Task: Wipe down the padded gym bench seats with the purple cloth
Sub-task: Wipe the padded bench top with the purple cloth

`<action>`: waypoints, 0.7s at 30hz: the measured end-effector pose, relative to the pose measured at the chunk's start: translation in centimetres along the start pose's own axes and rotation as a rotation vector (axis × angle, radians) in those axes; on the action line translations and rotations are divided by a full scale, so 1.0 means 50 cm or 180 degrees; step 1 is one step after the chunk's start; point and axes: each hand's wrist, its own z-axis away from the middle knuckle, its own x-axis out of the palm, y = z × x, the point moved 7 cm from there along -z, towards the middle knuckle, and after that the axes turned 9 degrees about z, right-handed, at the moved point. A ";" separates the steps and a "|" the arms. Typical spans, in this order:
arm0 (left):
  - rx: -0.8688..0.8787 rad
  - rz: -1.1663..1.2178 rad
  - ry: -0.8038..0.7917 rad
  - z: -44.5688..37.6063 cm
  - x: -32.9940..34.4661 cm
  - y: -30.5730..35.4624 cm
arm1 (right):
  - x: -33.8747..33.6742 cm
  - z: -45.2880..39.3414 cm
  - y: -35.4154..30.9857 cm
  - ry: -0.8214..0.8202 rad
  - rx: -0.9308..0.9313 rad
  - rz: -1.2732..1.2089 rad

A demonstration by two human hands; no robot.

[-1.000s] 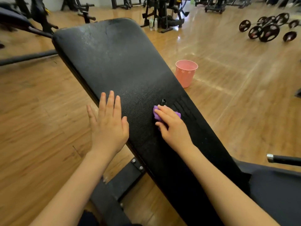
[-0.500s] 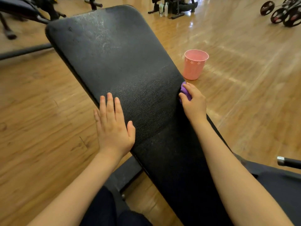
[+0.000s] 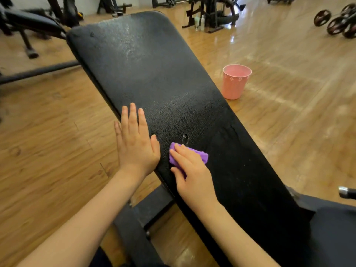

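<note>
A long black padded bench back [image 3: 158, 78] runs diagonally from the upper left to the lower right. My right hand [image 3: 192, 174] presses a small purple cloth [image 3: 200, 156] flat against the pad, near its left edge and just below a small tear [image 3: 185, 138]. The fingers lie straight over the cloth, which shows at the fingertips and under the palm. My left hand [image 3: 135, 143] rests flat on the pad's left edge with fingers straight, close beside the right hand. A second dark pad [image 3: 335, 234] sits at the lower right.
A pink plastic cup [image 3: 236, 81] stands on the wooden floor right of the bench. The bench's black metal frame [image 3: 134, 234] runs under the pad near my arms. A chrome-tipped bar [image 3: 346, 192] pokes in at the right. Weight plates [image 3: 339, 24] and gym machines [image 3: 210, 14] stand farther back.
My right hand has swept the cloth from the pad's right edge back across to the left side near the tear. The left hand has stayed flat on the left edge.
</note>
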 end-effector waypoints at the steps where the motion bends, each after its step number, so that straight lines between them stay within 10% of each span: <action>1: 0.0001 -0.0004 -0.0007 0.000 0.000 0.001 | -0.001 0.006 -0.004 -0.0014 -0.0041 0.0011; 21: -0.0054 -0.0036 -0.0259 0.002 -0.002 -0.001 | 0.010 0.043 -0.027 -0.0029 -0.0482 0.0049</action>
